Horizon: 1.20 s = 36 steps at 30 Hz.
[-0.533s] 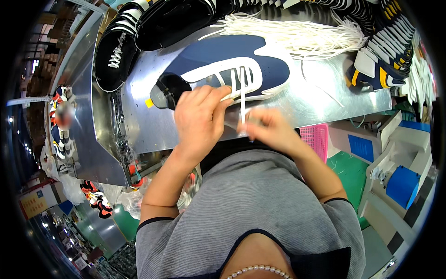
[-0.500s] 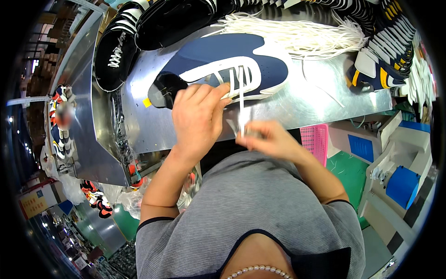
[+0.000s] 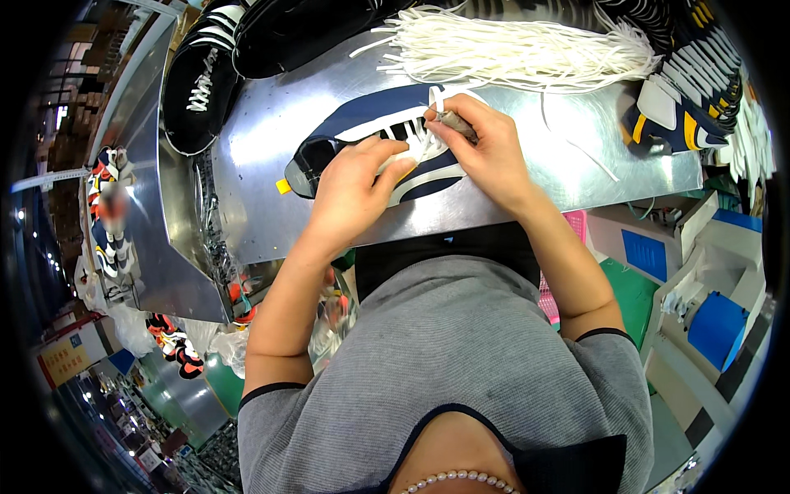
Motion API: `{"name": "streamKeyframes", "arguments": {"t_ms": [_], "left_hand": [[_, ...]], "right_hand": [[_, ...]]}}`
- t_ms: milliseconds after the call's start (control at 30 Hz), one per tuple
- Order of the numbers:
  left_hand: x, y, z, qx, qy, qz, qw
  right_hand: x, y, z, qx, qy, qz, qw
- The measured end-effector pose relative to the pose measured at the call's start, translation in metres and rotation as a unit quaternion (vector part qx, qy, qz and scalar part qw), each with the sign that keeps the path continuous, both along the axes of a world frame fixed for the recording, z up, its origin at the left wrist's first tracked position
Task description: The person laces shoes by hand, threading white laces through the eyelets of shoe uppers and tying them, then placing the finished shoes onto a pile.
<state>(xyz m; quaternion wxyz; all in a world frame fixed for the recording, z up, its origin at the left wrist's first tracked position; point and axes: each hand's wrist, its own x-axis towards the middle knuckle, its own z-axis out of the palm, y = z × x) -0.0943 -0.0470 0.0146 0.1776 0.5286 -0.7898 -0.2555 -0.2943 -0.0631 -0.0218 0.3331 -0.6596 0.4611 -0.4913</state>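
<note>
A navy sneaker with white trim lies on the metal worktable, its dark heel opening to the left. My left hand grips the sneaker beside its lace rows, thumb and fingers bent over the near edge. Above the toe end, my right hand is closed round a short greyish-beige handle, seemingly of a small hand tool. The tool's tip is too small to make out. A white shoelace loops up by the right fingertips and runs down into the lacing. Both hands hide parts of the sneaker.
A thick bundle of white shoelaces lies at the back of the metal table. Black sneakers stand at the back left. Stacked navy shoe uppers fill the right end. A pink basket sits below the front edge.
My right hand has moved up from the table's front edge to the sneaker's toe end, and the greyish handle now shows in it. The pulled-out lace now loops over the lacing.
</note>
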Motion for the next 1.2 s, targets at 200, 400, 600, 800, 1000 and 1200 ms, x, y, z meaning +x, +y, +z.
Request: {"name": "streamKeyframes", "arguments": {"t_ms": [200,400,600,800,1000,1200], "left_hand": [[-0.010,-0.001,-0.002,0.009,-0.025,0.059,0.998],[-0.015,-0.001,-0.005,-0.090,-0.072,0.035,0.993],[-0.013,-0.002,-0.013,-0.125,-0.064,0.028,0.990],[-0.011,-0.002,-0.016,-0.122,-0.013,0.010,0.992],[-0.009,0.003,-0.018,-0.111,0.075,-0.064,0.989],[-0.007,0.017,-0.015,-0.205,-0.008,-0.054,0.977]], "right_hand": [[0.002,-0.011,-0.008,-0.015,0.022,0.027,0.999],[-0.007,0.006,-0.006,0.073,-0.021,-0.048,0.996],[-0.015,0.052,-0.001,0.207,0.012,0.028,0.978],[-0.012,0.051,-0.006,0.206,0.038,0.025,0.978],[0.012,0.051,-0.011,0.197,0.107,-0.035,0.974],[0.002,0.053,-0.009,0.161,0.102,0.009,0.982]]}}
